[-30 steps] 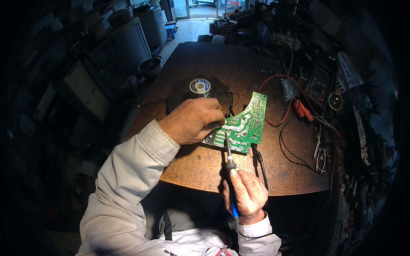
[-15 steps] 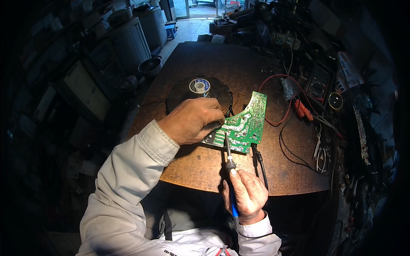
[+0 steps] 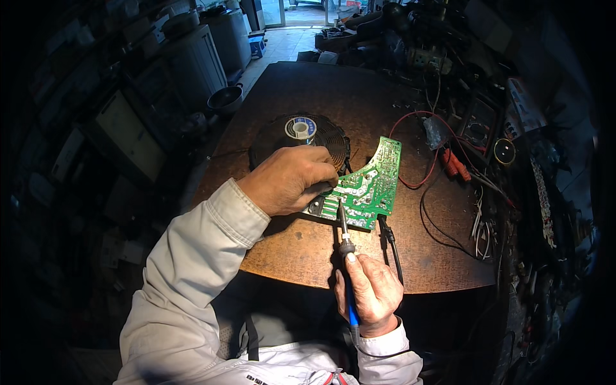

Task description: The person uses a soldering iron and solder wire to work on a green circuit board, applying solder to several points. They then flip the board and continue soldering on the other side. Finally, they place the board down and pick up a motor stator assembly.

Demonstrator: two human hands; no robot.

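A green circuit board (image 3: 366,192) lies solder side up on the brown table, its right part reaching away from me. Across its left edge, my left hand (image 3: 295,179) has thumb and fingers pinched together; whatever is between the fingertips is hidden. My right hand (image 3: 370,289) grips a soldering iron (image 3: 351,301) with a blue handle, and its metal tip meets the board among the pads left of the middle. Behind my left hand, a solder spool (image 3: 299,130) with a blue-and-white label rests on a round, flat, dark coil (image 3: 266,144).
Red test leads (image 3: 453,165) and a dark multimeter (image 3: 480,122) lie at the right. A black cable (image 3: 393,247) runs from the board's near edge over the table (image 3: 295,266). Loose wires (image 3: 481,231) lie at the table's right edge. A dark pan (image 3: 226,98) stands beyond the left edge.
Almost nothing differs. The iron and the board have shifted very slightly; both hands keep their places and their grip.
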